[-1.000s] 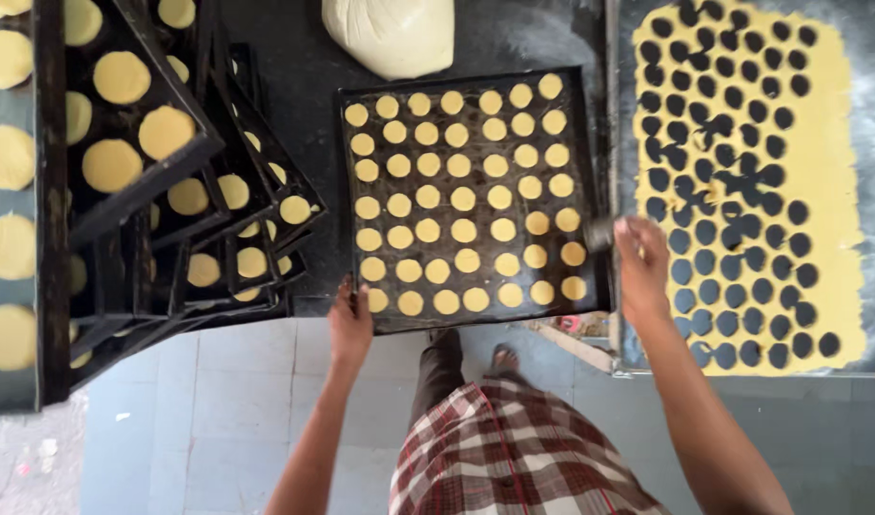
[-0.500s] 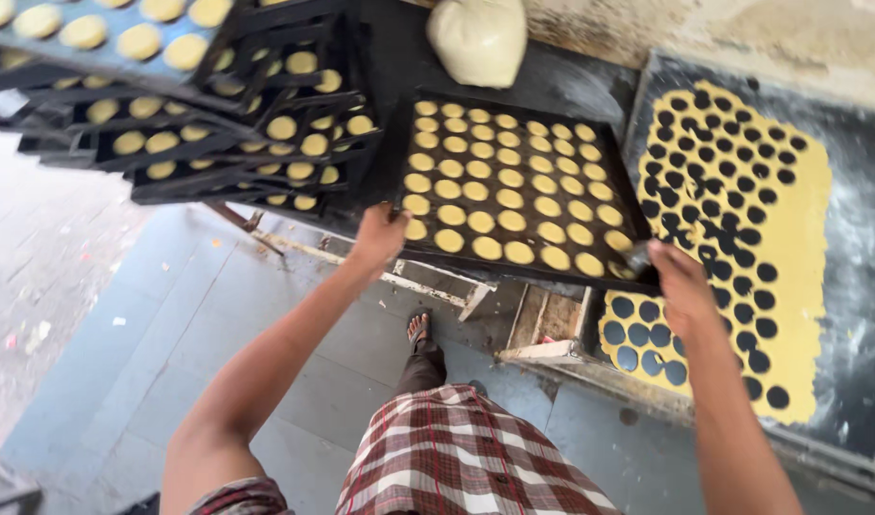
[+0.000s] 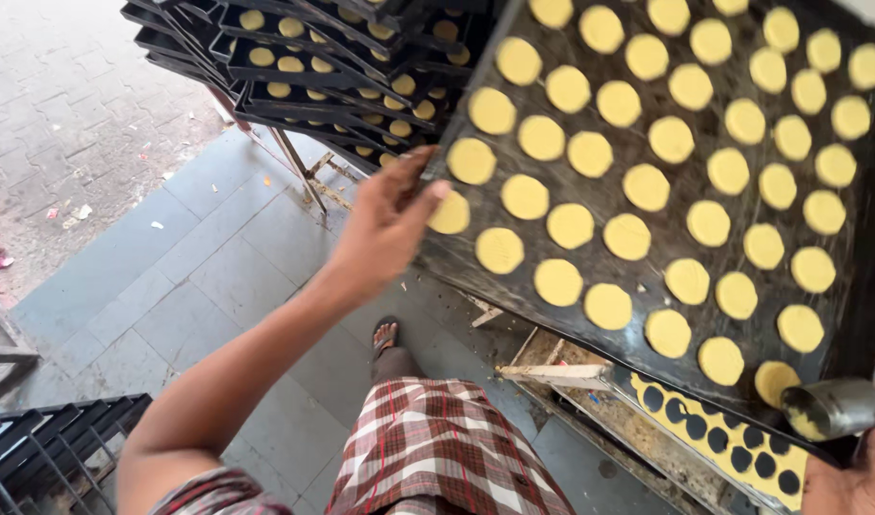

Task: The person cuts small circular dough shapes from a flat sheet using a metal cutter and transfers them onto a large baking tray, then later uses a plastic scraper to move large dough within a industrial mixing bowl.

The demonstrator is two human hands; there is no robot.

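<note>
Black baking tray (image 3: 647,181), loaded with rows of yellow dough rounds (image 3: 571,225), sits tilted at upper right. Left hand (image 3: 385,224) grips its left edge, thumb on top. Right hand (image 3: 852,477), bottom right corner, clasps a metal ring cutter (image 3: 833,408) at the tray's near corner. Stacked filled trays (image 3: 313,67) stand far left.

A bakery work floor; black trays (image 3: 647,191) of round dough discs (image 3: 571,226), a stack of filled trays (image 3: 332,67); a cut dough sheet (image 3: 733,443); tiled floor (image 3: 199,277).
</note>
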